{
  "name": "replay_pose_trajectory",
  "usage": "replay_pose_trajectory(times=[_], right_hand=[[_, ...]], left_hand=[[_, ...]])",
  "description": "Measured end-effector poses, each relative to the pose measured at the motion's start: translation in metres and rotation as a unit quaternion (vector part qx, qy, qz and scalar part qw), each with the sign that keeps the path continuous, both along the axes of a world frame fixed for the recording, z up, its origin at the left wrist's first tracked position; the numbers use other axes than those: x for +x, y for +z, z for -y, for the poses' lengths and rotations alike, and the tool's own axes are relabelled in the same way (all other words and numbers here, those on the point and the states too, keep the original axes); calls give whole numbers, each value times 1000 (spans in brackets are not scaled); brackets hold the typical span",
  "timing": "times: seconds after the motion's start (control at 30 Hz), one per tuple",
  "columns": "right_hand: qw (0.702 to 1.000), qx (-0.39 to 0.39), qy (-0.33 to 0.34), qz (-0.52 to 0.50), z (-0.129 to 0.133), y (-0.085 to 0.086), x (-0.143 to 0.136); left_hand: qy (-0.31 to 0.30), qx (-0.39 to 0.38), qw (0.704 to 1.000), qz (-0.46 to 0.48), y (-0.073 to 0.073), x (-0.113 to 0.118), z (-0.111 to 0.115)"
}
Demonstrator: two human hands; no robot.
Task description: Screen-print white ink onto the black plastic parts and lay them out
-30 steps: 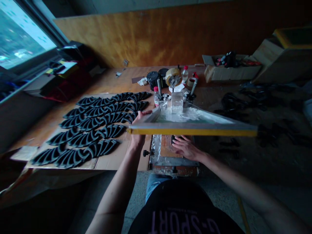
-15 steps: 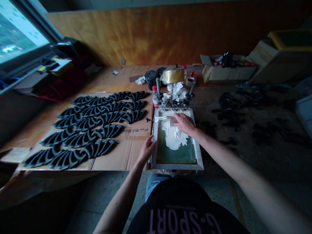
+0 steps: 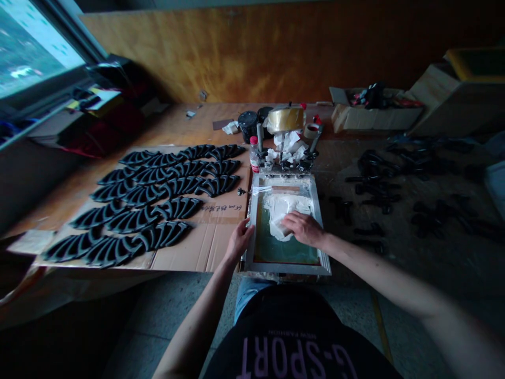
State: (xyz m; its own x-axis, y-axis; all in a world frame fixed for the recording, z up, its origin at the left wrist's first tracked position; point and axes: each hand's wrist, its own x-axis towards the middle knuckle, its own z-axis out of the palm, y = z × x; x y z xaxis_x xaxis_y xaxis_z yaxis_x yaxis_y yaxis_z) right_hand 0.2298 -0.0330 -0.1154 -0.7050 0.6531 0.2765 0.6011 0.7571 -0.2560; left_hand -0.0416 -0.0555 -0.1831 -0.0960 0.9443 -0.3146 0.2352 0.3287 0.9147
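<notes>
A silver-edged screen printing frame (image 3: 321,231) lies before me, its green mesh (image 3: 284,255) showing at the near end. Thick white paste (image 3: 286,202) covers the mesh's middle. My left hand (image 3: 240,239) grips the frame's left edge, thumb on top. Over the paste, my right hand (image 3: 303,227) has its fingers closed and pointing left, down at a pale patch; what they hold, if anything, blends with the white and cannot be made out. A wooden squeegee bar (image 3: 286,189) lies across the far end of the frame, apart from both hands.
Rows of black ribbed, curved parts (image 3: 134,221) lie on cardboard (image 3: 215,242) to the left. Behind the frame stand a clamp post (image 3: 260,138), a red-capped bottle (image 3: 254,155), black tubs (image 3: 248,125) and tape (image 3: 311,130). Dark parts (image 3: 373,202) lie right; an open carton (image 3: 374,118) stands behind.
My right hand has left the squeegee bar at the far end and come nearer, down onto the white paste. My left hand stays on the frame's edge.
</notes>
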Motion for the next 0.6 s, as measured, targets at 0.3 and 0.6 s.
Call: replay_pose_trajectory(times=[0.3, 0.6], right_hand=[[994, -47, -76, -62, -42, 29, -13], [913, -9, -348, -215, -106, 47, 81]], left_hand=[[-8, -14, 998, 54, 45, 2, 5], [45, 162, 971, 171, 151, 15, -36]])
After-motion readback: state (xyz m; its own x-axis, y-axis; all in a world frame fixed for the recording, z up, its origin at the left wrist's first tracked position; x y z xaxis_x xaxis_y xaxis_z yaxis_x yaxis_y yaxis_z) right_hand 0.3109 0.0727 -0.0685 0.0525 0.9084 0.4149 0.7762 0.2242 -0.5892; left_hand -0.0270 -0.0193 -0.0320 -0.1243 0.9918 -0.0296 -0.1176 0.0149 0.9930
